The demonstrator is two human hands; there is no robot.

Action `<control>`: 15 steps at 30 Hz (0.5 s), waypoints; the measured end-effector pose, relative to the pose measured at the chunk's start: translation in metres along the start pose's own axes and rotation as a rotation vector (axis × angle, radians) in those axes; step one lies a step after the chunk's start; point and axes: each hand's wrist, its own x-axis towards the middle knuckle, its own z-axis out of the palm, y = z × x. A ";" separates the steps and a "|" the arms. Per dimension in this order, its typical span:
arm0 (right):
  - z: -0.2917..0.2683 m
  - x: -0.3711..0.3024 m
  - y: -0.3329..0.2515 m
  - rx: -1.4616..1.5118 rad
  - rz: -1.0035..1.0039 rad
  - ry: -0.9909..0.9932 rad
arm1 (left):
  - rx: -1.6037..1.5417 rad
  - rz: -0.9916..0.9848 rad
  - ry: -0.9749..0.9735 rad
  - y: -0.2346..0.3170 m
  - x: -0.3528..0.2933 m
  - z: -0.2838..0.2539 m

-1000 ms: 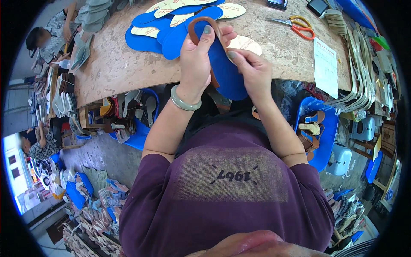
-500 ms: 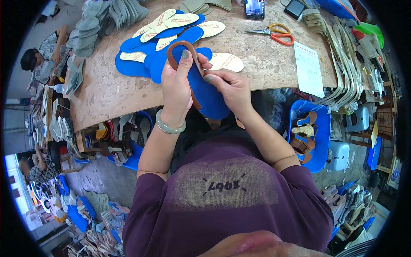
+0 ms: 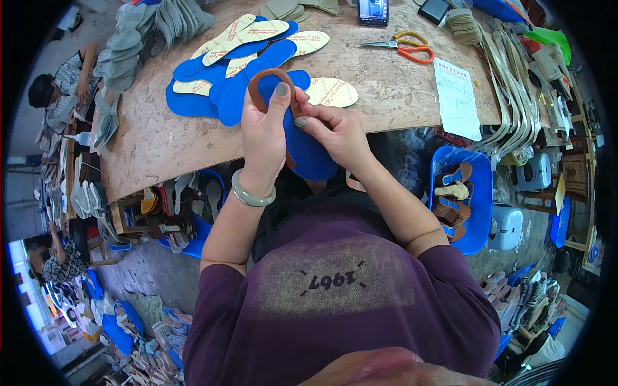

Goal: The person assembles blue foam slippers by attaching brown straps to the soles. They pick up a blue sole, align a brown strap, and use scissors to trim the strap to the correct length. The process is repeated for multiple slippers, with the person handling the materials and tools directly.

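Over the table's near edge I hold a blue insole (image 3: 313, 156) with a brown strip (image 3: 257, 87) curving round its far end. My left hand (image 3: 264, 135) is closed round the insole's left side, thumb on top near the strip. On the other side my right hand (image 3: 339, 132) pinches the strip against the insole's right edge, its thumb on top. My fingers hide the middle of the insole. Just beyond lies a pile of blue insoles (image 3: 188, 106) and cream insoles with red print, one cream insole (image 3: 333, 92) lying at the right.
Orange-handled scissors (image 3: 412, 48), a phone (image 3: 373, 11) and a paper sheet (image 3: 456, 96) lie on the wooden table (image 3: 386, 83). Long pale strips (image 3: 512, 90) hang over its right side. A blue bin (image 3: 479, 212) of brown shoe parts stands below right. Another person (image 3: 61, 96) sits at far left.
The whole view has shifted slightly. My right hand has moved a little left along the strip, closer to my left thumb. Less of the strip shows at the insole's left edge.
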 end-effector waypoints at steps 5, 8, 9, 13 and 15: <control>0.000 -0.003 0.002 0.034 0.061 -0.074 | -0.025 -0.065 0.031 -0.006 -0.013 -0.001; -0.001 -0.002 0.000 0.150 0.034 -0.063 | -0.058 -0.030 0.043 -0.003 -0.012 -0.005; -0.002 -0.004 -0.002 0.159 0.027 -0.051 | -0.069 -0.030 0.036 -0.002 -0.012 -0.006; -0.007 -0.011 -0.006 0.071 0.045 -0.049 | -0.100 -0.015 0.060 0.005 -0.015 -0.006; -0.007 -0.013 -0.012 0.036 0.075 -0.053 | -0.115 -0.005 0.074 0.007 -0.016 -0.007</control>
